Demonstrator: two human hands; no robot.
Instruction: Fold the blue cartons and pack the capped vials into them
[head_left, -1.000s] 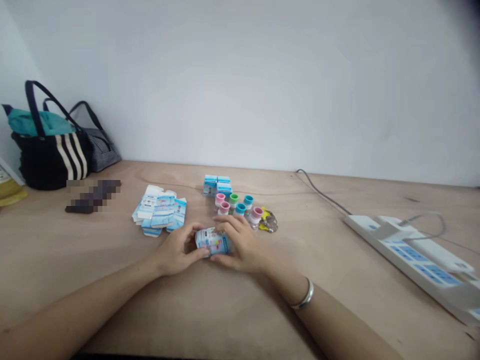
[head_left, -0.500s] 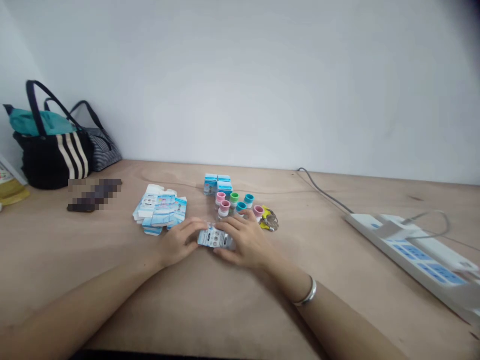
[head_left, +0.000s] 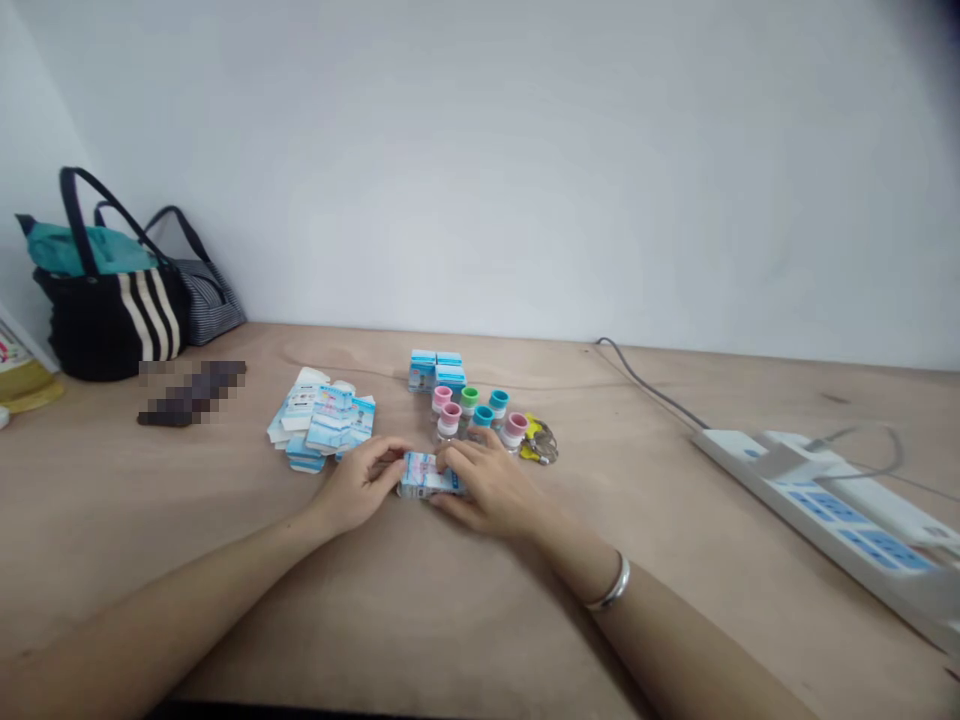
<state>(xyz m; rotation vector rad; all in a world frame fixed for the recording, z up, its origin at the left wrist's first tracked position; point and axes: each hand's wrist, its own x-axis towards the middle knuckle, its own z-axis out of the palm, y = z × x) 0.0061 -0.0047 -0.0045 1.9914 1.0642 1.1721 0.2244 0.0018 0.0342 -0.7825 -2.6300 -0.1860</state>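
Note:
A small blue-and-white printed carton [head_left: 424,474] lies on its side on the wooden table. My left hand [head_left: 363,484] grips its left end between thumb and fingers. Around its right end, my right hand [head_left: 487,482] has its fingers closed over the top, hiding that end. Just beyond stand several small clear bottles with pink, green and blue caps [head_left: 469,397]. To the left lies a loose pile of flattened blue-and-white cartons [head_left: 324,420]. Behind the bottles, 3 box-shaped cartons [head_left: 436,370] stand together.
Yellow tags with metal rings [head_left: 538,440] lie right of the bottles. A white power strip [head_left: 840,510] with a grey cable runs along the right. Bags [head_left: 120,310], a dark blurred object [head_left: 193,393] and a container of yellow liquid [head_left: 28,378] are at the left.
The carton between my hands has turned from a pale, text-printed face to a blue-and-pink one and looks more box-shaped. Both hands have barely shifted.

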